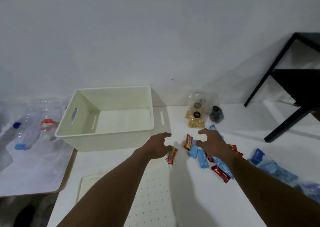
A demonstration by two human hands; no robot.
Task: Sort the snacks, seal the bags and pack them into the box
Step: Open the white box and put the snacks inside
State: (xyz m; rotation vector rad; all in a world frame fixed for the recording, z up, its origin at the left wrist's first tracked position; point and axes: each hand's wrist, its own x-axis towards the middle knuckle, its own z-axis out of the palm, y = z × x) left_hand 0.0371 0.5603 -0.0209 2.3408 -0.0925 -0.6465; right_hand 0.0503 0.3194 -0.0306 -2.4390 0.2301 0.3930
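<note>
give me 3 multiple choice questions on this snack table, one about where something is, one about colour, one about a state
1. Where do the clear bags of nuts lie relative to the box?
A. inside it
B. to its right, near the wall
C. on the dotted mat

2. What two colours are the small snack wrappers under the right hand?
A. green and yellow
B. red and blue
C. black and white

3. What state is the box in?
A. empty
B. half full of snacks
C. covered with a lid

Answers:
1 B, the bags sit on the table right of the box, by the wall.
2 B, red wrappers and blue wrappers are mixed together there.
3 A, its bare floor shows, with no lid on top.
</note>
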